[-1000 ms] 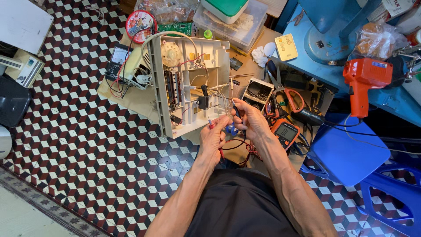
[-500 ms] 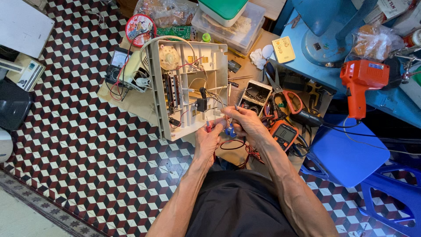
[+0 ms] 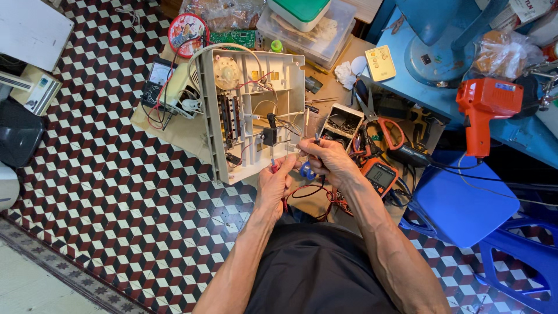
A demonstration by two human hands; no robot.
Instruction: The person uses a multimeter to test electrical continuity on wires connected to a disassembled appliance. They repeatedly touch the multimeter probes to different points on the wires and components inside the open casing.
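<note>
An opened beige plastic appliance housing [image 3: 256, 110] lies on brown cardboard on the tiled floor, its wires and small parts exposed. My left hand [image 3: 272, 185] is at the housing's near edge, closed on a small red-handled tool [image 3: 274, 168]. My right hand [image 3: 329, 161] is just to the right and pinches thin wires [image 3: 296, 146] that come out of the housing. A blue-handled tool [image 3: 306, 172] shows beneath the right hand's fingers. The two hands almost touch.
An orange multimeter [image 3: 379, 175], orange-handled scissors [image 3: 390, 131] and a small box of screws [image 3: 343, 121] lie to the right. An orange power tool [image 3: 485, 107] rests near a blue stool [image 3: 459, 206]. An analog meter [image 3: 154, 85] and a red round tin [image 3: 189, 32] lie at the left.
Both hands have moved slightly up toward the housing's near edge, still closed on the tool and the wires. The housing has not moved.
</note>
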